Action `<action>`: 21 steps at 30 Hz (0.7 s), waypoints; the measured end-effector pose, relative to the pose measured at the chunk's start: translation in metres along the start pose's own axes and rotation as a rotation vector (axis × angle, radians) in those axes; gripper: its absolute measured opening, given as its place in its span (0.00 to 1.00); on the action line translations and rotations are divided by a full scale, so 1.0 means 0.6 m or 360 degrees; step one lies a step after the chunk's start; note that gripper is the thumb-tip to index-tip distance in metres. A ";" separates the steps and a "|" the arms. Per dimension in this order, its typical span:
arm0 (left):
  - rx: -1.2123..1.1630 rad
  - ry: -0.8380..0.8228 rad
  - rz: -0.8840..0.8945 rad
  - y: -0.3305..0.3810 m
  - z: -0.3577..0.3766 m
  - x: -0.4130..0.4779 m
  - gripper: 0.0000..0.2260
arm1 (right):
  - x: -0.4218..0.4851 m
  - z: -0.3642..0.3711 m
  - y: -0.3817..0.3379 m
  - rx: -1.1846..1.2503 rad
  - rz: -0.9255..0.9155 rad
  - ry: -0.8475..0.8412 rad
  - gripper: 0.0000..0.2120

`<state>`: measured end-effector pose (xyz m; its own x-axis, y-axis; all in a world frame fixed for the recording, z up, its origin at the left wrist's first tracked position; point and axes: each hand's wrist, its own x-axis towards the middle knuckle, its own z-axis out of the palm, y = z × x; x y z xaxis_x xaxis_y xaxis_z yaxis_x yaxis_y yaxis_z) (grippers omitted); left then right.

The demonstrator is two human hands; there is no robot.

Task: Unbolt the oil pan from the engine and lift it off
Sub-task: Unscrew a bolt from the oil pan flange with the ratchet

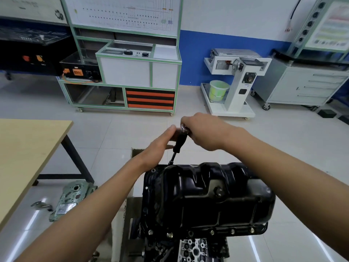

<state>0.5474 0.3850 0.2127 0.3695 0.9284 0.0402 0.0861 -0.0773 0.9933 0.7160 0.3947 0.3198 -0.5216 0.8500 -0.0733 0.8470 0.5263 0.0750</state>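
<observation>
- Black oil pan (207, 195), far flange — hold driver (180, 142) square to it.
- Right hand (204, 133) clenched round driver top; turn steadily.
- Left hand (160, 142) — fingers straight, steadying handle.

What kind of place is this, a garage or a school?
Most likely a car-mechanics training workshop: an engine's black oil pan being unbolted with a socket tool in the right hand, a wiring-diagram teaching board on wheels, and a wheeled drawer cabinet.

One oil pan (207, 195), one driver (180, 141) (black).
</observation>
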 end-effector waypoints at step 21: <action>0.1415 -0.0486 -0.0068 -0.140 -0.079 0.041 0.12 | 0.004 -0.009 0.012 0.0496 -0.0245 -0.0044 0.11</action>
<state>0.5055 0.4312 0.1351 0.5657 0.8110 -0.1496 0.7334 -0.4118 0.5409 0.7204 0.4009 0.3253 -0.6462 0.7581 -0.0877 0.7515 0.6122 -0.2458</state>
